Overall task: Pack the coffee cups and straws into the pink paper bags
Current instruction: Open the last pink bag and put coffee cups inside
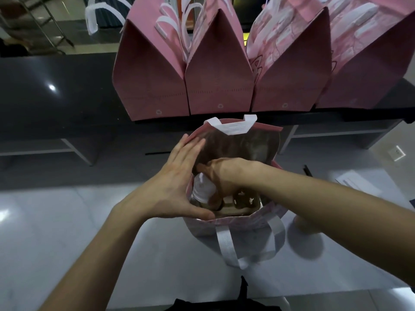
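My left hand point(177, 189) spreads flat against the open pink paper bag point(244, 223) rim while my right hand point(221, 176) grips the white-lidded coffee cup point(202, 187) inside; it looks light, crushable, best held round its body.

A long dark glossy counter point(56, 90) runs across the upper half of the view, a bright spot of light reflected on its left part; under its front edge sit pale grey shelf frames point(74, 151); below the counter spreads a pale tiled floor point(67, 221); right of the counter's lower edge a white wall socket point(398, 153); beyond the counter's far left, a metal rack point(45, 25), blurred.
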Motion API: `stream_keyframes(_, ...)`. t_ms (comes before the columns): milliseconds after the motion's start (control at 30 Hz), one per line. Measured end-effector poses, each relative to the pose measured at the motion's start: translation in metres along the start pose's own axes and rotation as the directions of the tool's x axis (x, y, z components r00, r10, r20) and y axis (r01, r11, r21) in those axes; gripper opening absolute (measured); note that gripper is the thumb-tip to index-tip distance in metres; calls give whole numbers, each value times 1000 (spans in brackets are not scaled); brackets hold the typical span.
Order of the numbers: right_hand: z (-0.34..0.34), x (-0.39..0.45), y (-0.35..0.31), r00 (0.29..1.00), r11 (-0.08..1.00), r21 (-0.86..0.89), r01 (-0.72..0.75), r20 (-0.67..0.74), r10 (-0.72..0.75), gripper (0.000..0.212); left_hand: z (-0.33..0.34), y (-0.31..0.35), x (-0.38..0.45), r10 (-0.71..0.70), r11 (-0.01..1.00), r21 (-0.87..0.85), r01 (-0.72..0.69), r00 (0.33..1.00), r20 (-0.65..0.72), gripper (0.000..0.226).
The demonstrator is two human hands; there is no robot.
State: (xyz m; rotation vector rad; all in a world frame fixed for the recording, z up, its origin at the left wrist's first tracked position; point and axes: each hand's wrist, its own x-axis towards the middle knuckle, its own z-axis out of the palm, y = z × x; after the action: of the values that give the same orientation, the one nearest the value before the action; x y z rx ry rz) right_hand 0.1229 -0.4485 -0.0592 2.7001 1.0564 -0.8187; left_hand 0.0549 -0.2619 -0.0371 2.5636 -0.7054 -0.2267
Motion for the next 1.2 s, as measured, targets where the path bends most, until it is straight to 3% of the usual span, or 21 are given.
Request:
stream_keyframes(67, -6, -17, 5, 1000, 994, 106, -4, -2, 5, 73, -7, 3, 2, -11, 996, 87, 15, 999, -46, 131)
stream_keyframes(133, -16, -42, 18, 989, 966, 254, -51, -120, 83, 64, -17, 11, 4, 22, 980, 198, 10, 987, -159, 97)
stream_keyframes(233, -27, -87, 40, 933, 940, 335, -70, -311, 180, 28, -27, 32, 10, 114, 955, 296, -20, 946, -303, 59)
stream_keyframes(300, -23, -121, 54, 822, 897, 440, -46, -493, 284, 16, -26, 50, 18, 165, 951, 303, -59, 927, -337, 47)
stream_keyframes(400, 3, -169, 76, 608, 795, 606, 18, -638, 473, 29, -19, 82, 39, 216, 955, 263, -141, 934, -285, 39)
stream_keyframes(467, 32, -189, 94, 551, 766, 637, -81, -612, 567, 26, -11, 101, 54, 235, 949, 263, -175, 947, -219, 40)
stream_keyframes(533, 68, -200, 111, 616, 744, 600, -293, -477, 627, 34, -3, 113, 67, 257, 942, 266, -204, 949, -183, 39)
stream_keyframes(600, 107, -203, 119, 700, 689, 549, -472, -242, 672, 75, 4, 120, 76, 275, 938, 261, -227, 947, -166, 41)
stream_keyframes(667, 138, -198, 119, 735, 637, 546, -544, -55, 675, 107, 8, 124, 80, 278, 937, 259, -233, 949, -151, 44)
stream_keyframes(733, 158, -189, 117, 754, 626, 546, -557, 17, 656, 109, 10, 124, 80, 266, 938, 265, -223, 954, -140, 45)
stream_keyframes(833, 156, -187, 121, 747, 653, 518, -553, -38, 663, 92, 6, 121, 73, 229, 946, 263, -189, 964, -132, 42)
stream_keyframes(900, 132, -196, 127, 688, 639, 568, -519, -166, 706, 91, -1, 115, 67, 192, 955, 252, -156, 973, -125, 28)
stream_keyframes(967, 95, -210, 131, 581, 624, 661, -417, -335, 742, 91, -9, 106, 58, 144, 963, 248, -109, 981, -128, 16)
stream_keyframes(1033, 56, -222, 129, 435, 673, 702, -233, -544, 718, 77, -16, 93, 48, 87, 968, 245, -53, 987, -133, 10)
stream_keyframes(1100, 16, -232, 120, 309, 770, 638, -14, -729, 610, 68, -21, 79, 38, 29, 970, 243, 1, 992, -121, 14)
stream_keyframes(1167, -17, -235, 103, 301, 813, 553, 181, -818, 490, 67, -23, 66, 29, -26, 968, 247, 47, 996, -88, 31)
stream_keyframes(1200, -29, -233, 94, 349, 809, 535, 242, -826, 441, 67, -24, 59, 25, -49, 965, 254, 66, 996, -72, 46)
